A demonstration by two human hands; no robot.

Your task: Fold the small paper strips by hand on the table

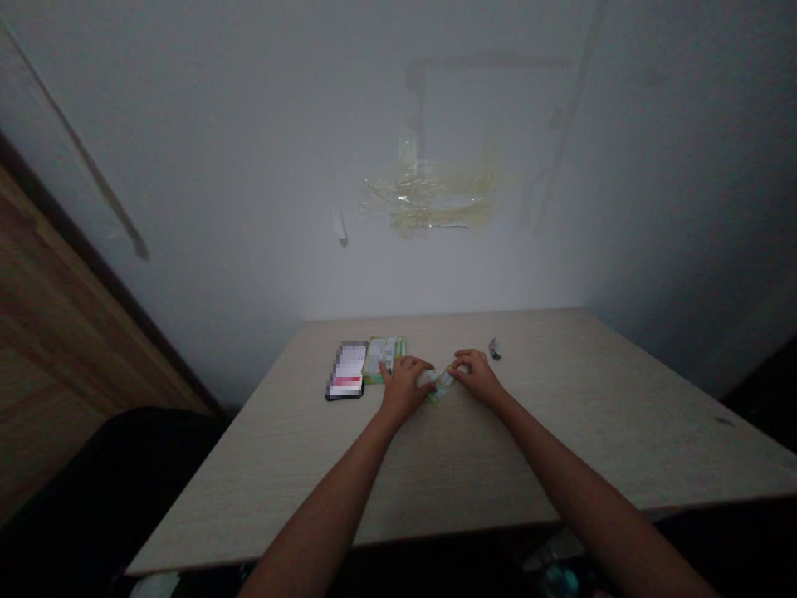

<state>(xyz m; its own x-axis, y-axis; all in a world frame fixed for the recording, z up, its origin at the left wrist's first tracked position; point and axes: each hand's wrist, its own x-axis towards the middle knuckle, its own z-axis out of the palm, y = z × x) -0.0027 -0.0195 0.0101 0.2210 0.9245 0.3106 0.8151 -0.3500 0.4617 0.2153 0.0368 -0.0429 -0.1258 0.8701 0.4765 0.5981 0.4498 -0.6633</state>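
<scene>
Between my two hands, a small white-and-green packet or slip (441,384) is held just over the table. My left hand (404,386) pinches its left side with thumb and fingers. The fingertips of my right hand (476,372) close on its upper right end. Partly behind my left hand lies a flat green-and-white box or pack (381,357). A phone (347,371) with a lit, blurred screen rests on the table left of that pack. Beyond my right hand sits a small dark and shiny object (494,349), too small to name.
The pale wooden table (311,465) meets a grey wall (249,166) with clear tape (429,199) stuck on it. A dark shape (118,490) stands left of the table, beside a wooden panel (50,349). Unclear items show below the front edge.
</scene>
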